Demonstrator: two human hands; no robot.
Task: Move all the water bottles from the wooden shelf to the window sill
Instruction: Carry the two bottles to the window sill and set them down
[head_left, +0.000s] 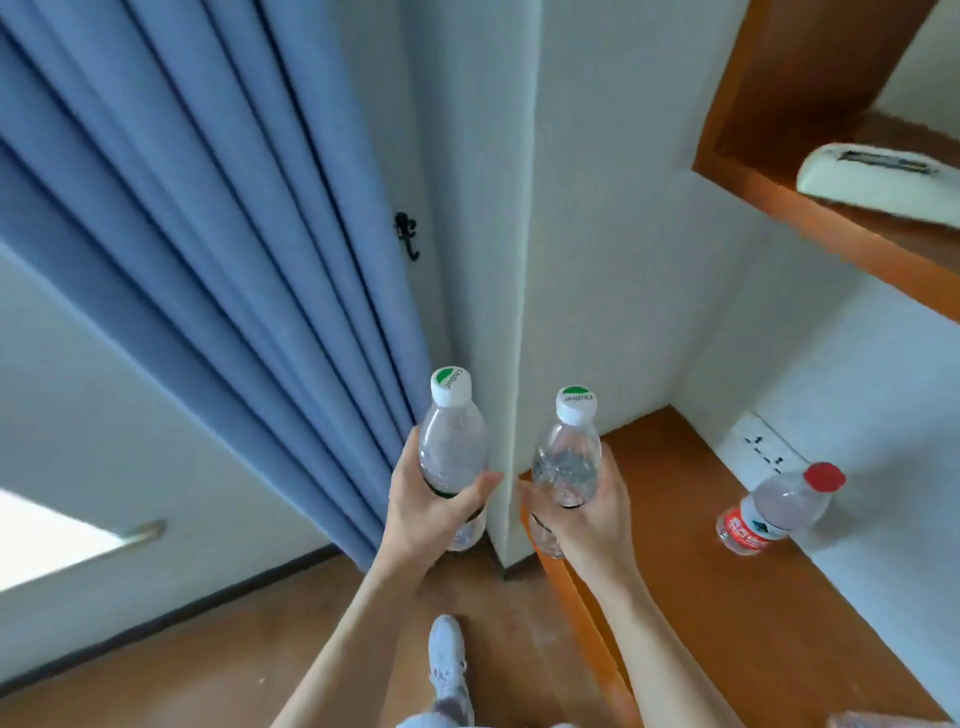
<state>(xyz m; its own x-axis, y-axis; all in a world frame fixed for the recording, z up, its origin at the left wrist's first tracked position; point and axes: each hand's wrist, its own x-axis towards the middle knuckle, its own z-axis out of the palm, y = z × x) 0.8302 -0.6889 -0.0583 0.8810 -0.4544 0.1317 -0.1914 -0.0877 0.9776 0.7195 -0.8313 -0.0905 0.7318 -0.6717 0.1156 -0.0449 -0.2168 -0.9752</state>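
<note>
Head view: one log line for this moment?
left hand: holds left bottle | right hand: holds right bottle | red-cap bottle: on wooden shelf

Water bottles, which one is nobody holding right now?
The red-capped bottle with the red label, standing alone on the wooden shelf at the right. The left hand grips one white-capped bottle; the right hand grips the other white-capped bottle.

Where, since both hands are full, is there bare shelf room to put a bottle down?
The shelf is bare between the right hand and the red-cap bottle, and nearer you. Only the spot by the socket is taken.
</note>
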